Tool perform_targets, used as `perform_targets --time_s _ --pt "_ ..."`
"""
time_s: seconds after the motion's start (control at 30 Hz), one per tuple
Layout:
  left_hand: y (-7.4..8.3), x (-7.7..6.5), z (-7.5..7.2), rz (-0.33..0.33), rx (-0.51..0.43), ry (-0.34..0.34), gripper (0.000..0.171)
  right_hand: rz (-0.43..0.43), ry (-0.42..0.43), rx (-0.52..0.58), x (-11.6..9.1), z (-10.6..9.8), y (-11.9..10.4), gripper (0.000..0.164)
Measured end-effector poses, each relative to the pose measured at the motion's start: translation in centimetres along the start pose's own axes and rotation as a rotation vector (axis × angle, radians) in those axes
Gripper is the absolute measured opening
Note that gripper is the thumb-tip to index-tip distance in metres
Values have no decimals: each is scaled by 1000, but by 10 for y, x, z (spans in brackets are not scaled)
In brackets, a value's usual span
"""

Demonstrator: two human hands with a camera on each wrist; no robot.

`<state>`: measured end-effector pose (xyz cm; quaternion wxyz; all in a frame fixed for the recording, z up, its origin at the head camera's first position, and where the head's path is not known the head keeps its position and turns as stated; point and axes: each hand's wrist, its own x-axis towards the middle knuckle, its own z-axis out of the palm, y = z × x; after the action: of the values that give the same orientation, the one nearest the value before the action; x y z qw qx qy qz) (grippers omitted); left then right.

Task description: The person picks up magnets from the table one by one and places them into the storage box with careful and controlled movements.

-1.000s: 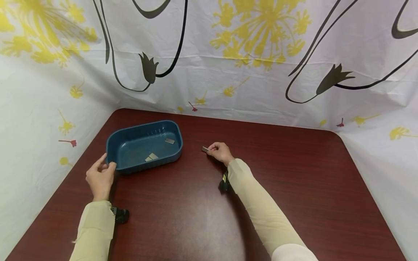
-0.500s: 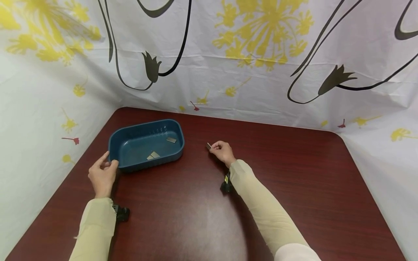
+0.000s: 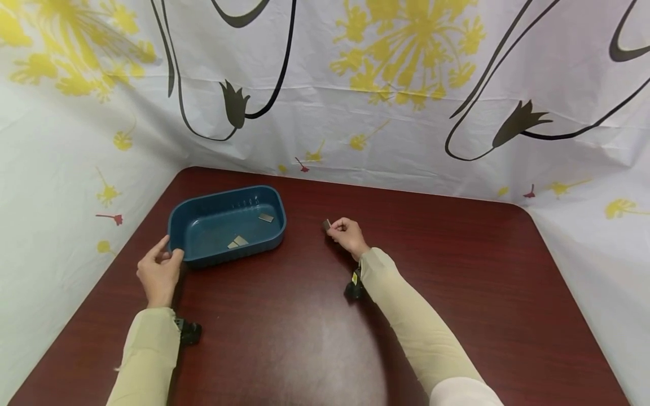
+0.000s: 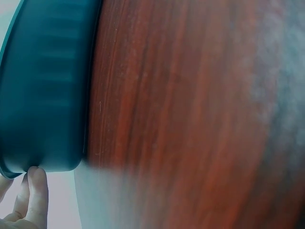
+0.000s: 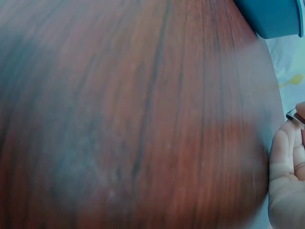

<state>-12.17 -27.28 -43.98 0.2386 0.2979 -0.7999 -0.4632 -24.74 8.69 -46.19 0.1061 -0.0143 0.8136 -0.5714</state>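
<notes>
On the left of the table stands a blue plastic basin (image 3: 205,231). My left hand (image 3: 159,276) pinches its near left corner between thumb and fingers; the left wrist view has the fingertips (image 4: 37,176) against the outer wall. Inside the basin lies one small flat grey rectangular piece (image 3: 266,217) toward the right, and two paler pieces (image 3: 237,242) sit near the front wall. To the right of the basin, my right hand (image 3: 347,235) pinches a similar small flat grey piece (image 3: 326,225), tilted up. In the right wrist view only an end of that piece (image 5: 291,114) shows.
A dark red wooden table (image 3: 457,282) fills the lower view. Behind it and at both sides hangs a white sheet (image 3: 315,73) with yellow and dark flower prints. A small black camera (image 3: 189,332) sits on the left wrist, another (image 3: 354,288) on the right.
My right hand has moved slightly right, away from the basin, and the grey piece in its fingers has turned from flat to more upright. The left hand keeps its hold on the basin.
</notes>
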Motion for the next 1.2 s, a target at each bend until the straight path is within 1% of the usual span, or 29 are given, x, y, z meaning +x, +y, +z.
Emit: perform_targets --time_s 0.13,0.27,0.37,0.63,0.8,0.97,1.2 --pt "1 0 -1 10 8 -2 42 4 -20 10 -1 -2 -1 7" --pt "1 0 -2 0 14 -8 43 7 -29 16 -3 -4 1 7" --pt "2 0 -1 -16 10 -14 44 13 -18 18 -4 -4 2 7" --pt "2 -1 -2 -23 9 -18 44 18 17 9 -8 -2 3 10" --pt "2 -1 -2 -17 10 -14 44 6 -11 27 -12 -1 0 10" --pt "2 -2 -2 -17 7 -18 44 -21 -48 20 -15 0 -4 9" --pt "2 -3 -1 -16 10 -8 43 -69 -92 21 -17 3 -18 9"
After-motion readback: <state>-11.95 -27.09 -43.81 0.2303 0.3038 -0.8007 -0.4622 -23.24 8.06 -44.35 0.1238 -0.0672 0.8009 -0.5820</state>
